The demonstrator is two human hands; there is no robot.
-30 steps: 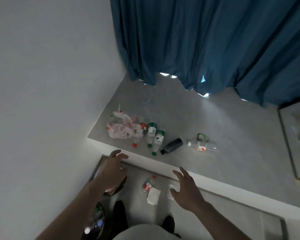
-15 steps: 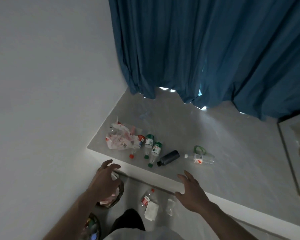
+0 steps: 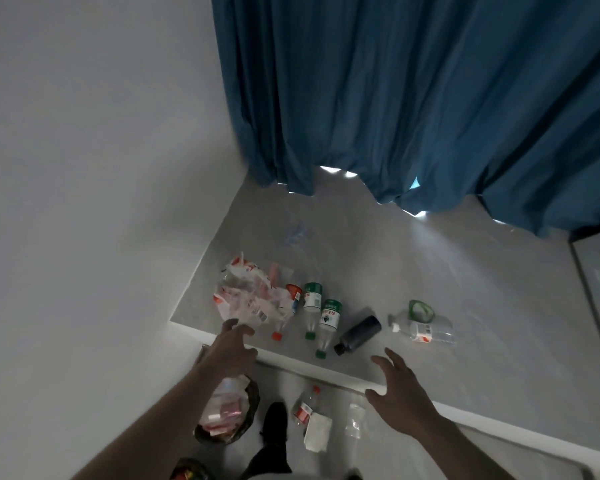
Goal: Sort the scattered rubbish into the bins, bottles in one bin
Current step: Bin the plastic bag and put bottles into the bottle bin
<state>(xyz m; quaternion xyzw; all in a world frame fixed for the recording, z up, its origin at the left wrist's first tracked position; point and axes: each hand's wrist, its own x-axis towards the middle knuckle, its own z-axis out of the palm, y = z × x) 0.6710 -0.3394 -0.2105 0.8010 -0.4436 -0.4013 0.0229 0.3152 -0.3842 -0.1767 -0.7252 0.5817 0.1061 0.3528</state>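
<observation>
Both hands hold nothing, fingers spread wide. The left hand (image 3: 230, 348) hovers over the ledge's (image 3: 465, 306) front edge, fingertips just beside a crinkled plastic bag (image 3: 246, 299) near the left corner. The right hand (image 3: 400, 396) hovers at the same edge, near a smooth black bottle (image 3: 359, 333). Clear cylindrical bottles (image 3: 321, 313) lie between bag and black bottle. Below the ledge stands a black-lined bin (image 3: 227, 415) holding wrappers.
</observation>
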